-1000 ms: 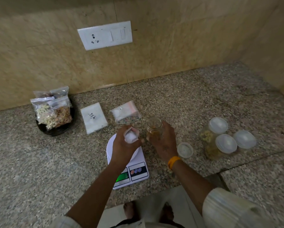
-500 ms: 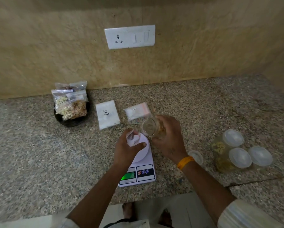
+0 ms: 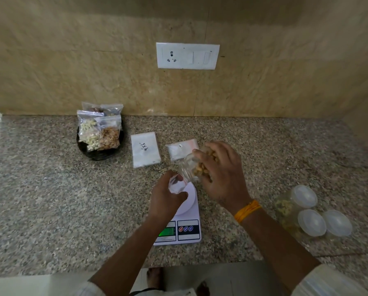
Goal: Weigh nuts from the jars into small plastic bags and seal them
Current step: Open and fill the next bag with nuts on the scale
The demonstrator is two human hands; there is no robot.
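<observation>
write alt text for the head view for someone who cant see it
The right hand tips an open jar of nuts toward a small bag held by the left hand over a white scale. Filled bags sit far left on the counter, lidded jars right.

1. The left hand [image 3: 167, 196] has its fingers curled around the small plastic bag [image 3: 175, 185], with the forearm reaching forward.
2. The right hand [image 3: 223, 178] grips the tilted jar [image 3: 192, 168] from above, with an orange band at the wrist.
</observation>
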